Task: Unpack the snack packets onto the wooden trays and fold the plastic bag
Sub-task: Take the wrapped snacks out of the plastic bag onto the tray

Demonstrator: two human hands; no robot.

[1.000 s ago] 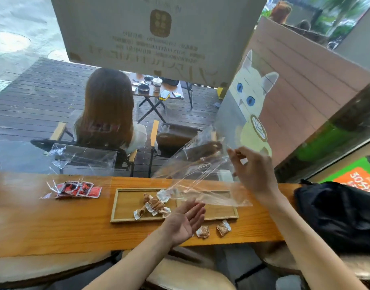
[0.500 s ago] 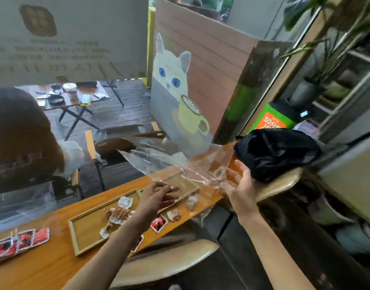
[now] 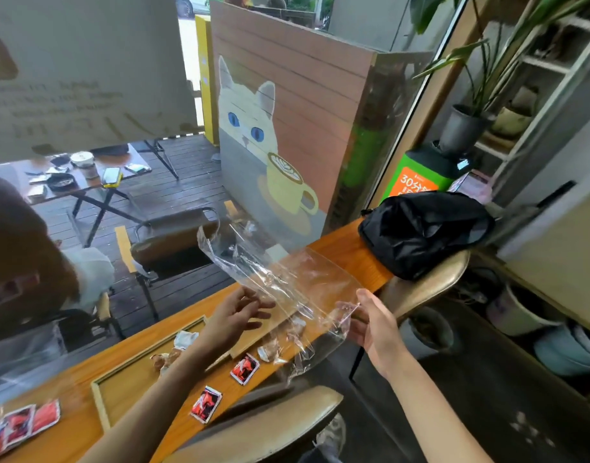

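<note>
- Well, the plastic bag (image 3: 286,282) is up in the air over the table (image 3: 347,252), between the two hands.
- The right hand (image 3: 375,325) has its grip pinching the near corner of the bag, with the thumb on top.
- The left hand (image 3: 233,320) is just at the left edge of the bag. Its fingers are loosely spread, and I cannot tell if they touch the bag.
- The bag stretches up and away from the right hand, toward the window.
- It looks very thin, light and floppy. It is crinkly and will bend any way it wants.
- It is likely slippery too, so a flat pinch at a corner or edge should work best, one hand on each side.
- The bag looks empty now.
- Some snack packets (image 3: 168,357) lie on the wooden tray (image 3: 119,392).
- Two red packets (image 3: 206,404) lie on the table in front of the tray, not on it.
- More red ones sit at the far left.
</note>
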